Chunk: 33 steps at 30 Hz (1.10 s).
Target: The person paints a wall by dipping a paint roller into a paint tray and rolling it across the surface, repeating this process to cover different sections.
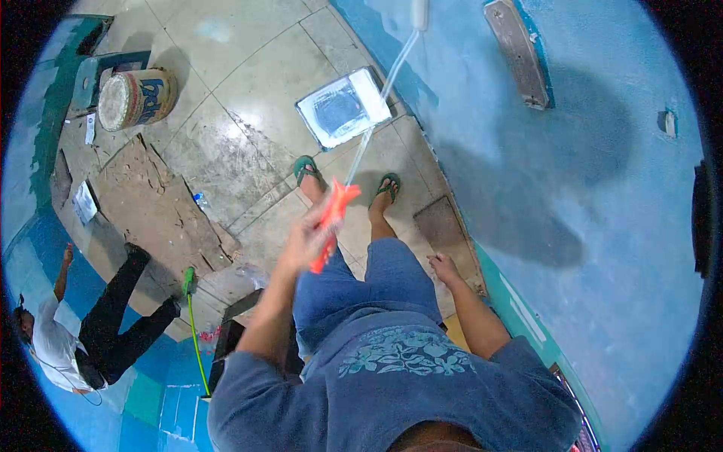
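My left hand [305, 239] grips the orange handle [331, 222] of a paint roller. Its thin white pole [376, 113] runs up and away to the roller head [419, 11] at the top edge, against the blue wall [572, 188]. My right hand [444, 267] hangs beside my thigh with relaxed fingers and holds nothing. I stand in green sandals [305, 167] on the tiled floor. A white paint tray [343, 109] with dark paint lies just beyond my feet, near the foot of the wall.
A paint bucket [135, 98] stands at the far left. Flattened cardboard [158, 203] covers part of the floor. Another person [83, 331] in a white shirt and black trousers works at the lower left. A green-handled tool [192, 324] lies near a dark box.
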{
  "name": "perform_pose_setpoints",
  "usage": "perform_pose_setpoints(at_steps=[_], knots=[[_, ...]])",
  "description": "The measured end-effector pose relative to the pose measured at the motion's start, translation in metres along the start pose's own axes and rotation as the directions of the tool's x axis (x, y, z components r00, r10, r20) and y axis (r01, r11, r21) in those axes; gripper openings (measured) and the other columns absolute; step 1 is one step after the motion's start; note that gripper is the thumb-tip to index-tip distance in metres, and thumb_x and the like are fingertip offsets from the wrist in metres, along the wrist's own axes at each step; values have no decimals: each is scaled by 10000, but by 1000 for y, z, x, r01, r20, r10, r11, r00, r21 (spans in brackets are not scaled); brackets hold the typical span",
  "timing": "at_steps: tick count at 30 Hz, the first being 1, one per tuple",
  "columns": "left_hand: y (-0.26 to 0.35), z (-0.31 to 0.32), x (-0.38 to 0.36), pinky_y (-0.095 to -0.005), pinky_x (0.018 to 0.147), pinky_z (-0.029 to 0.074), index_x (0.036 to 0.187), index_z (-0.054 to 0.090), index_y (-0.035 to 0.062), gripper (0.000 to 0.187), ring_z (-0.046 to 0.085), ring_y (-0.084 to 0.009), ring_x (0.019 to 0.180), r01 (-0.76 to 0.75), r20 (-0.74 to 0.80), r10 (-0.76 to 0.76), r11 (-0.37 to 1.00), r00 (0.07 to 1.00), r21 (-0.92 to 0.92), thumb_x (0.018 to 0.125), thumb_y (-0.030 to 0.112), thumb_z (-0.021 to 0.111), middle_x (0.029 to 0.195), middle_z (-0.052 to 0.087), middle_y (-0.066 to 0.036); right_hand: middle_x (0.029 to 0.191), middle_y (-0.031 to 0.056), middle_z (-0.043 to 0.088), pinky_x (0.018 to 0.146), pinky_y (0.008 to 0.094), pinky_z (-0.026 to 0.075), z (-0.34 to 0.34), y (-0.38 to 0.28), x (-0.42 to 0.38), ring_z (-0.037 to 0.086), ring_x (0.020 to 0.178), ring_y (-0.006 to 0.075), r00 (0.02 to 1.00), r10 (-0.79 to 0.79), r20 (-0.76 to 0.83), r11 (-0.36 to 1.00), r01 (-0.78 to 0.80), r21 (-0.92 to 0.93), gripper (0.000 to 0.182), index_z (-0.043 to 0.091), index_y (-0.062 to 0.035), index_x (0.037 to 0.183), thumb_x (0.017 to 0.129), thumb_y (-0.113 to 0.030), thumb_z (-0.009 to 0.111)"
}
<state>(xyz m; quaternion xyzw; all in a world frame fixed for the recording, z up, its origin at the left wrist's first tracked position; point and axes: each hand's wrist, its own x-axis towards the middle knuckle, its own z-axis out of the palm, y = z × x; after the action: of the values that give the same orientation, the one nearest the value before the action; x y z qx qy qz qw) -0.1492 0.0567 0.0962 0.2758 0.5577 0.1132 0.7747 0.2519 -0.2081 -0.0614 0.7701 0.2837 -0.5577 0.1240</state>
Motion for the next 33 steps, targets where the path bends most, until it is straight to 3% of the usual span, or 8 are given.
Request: perform_pose_setpoints(at_steps=[1,7,9,16,21,26,31,33], knots=[[-36,17,-6,-226,488,415,1354,443,153,470,495,-65,555,-287,-51,285,958,957,-23,906,216,573,659,499,19,838,34,611,695,253,439,-8,-19,-10,548,763,111,1000,16,-8,1000,-16,7,256,631,-27,1046,879,-162,491],[5,21,21,-235,448,418,1300,477,70,411,506,-79,507,-186,-99,179,981,979,-62,906,159,553,661,512,3,834,25,591,691,254,438,-12,-11,2,539,769,117,996,-79,-33,986,83,148,249,619,-33,1052,884,-165,492],[5,-10,95,-255,419,429,1240,513,59,350,518,-105,478,-393,-193,394,918,899,44,914,181,537,656,526,-13,858,62,620,720,292,448,-11,-13,-1,570,800,155,998,-50,-45,984,57,170,266,628,-31,1051,874,-187,506],[61,-76,256,-264,458,424,1308,458,79,420,496,-119,532,-333,-174,294,904,940,-270,928,253,499,685,505,-19,918,55,614,779,285,443,4,3,-17,558,854,154,1000,-7,-3,969,8,245,259,614,-42,1088,893,-178,510],[-4,-19,141,-262,409,422,1271,517,109,374,508,-114,456,-200,-272,189,980,943,-16,922,241,497,637,540,-37,928,78,621,801,293,443,10,-11,-17,564,889,157,1000,3,-2,987,-2,161,263,613,-23,1080,895,-176,503],[-71,59,1,-256,412,427,1377,404,200,451,494,-99,476,-12,38,22,974,999,-227,937,224,505,659,487,2,917,67,620,775,279,443,-8,-43,-17,566,841,154,998,56,19,998,-56,38,275,610,-7,1080,893,-175,498],[-33,64,37,-254,406,419,1384,381,190,467,489,-101,475,21,-25,-31,946,999,-324,936,243,502,673,492,-2,924,60,615,765,275,437,-10,-39,-6,565,854,158,996,-83,-14,973,84,213,291,605,-12,1103,891,-180,497],[-12,35,105,-251,391,399,1187,506,115,287,465,-108,454,0,-35,-18,895,999,-447,934,251,497,660,492,-11,930,61,614,767,276,435,-14,-37,-7,565,866,158,995,-99,-17,971,100,219,295,603,-16,1112,890,-180,497]])
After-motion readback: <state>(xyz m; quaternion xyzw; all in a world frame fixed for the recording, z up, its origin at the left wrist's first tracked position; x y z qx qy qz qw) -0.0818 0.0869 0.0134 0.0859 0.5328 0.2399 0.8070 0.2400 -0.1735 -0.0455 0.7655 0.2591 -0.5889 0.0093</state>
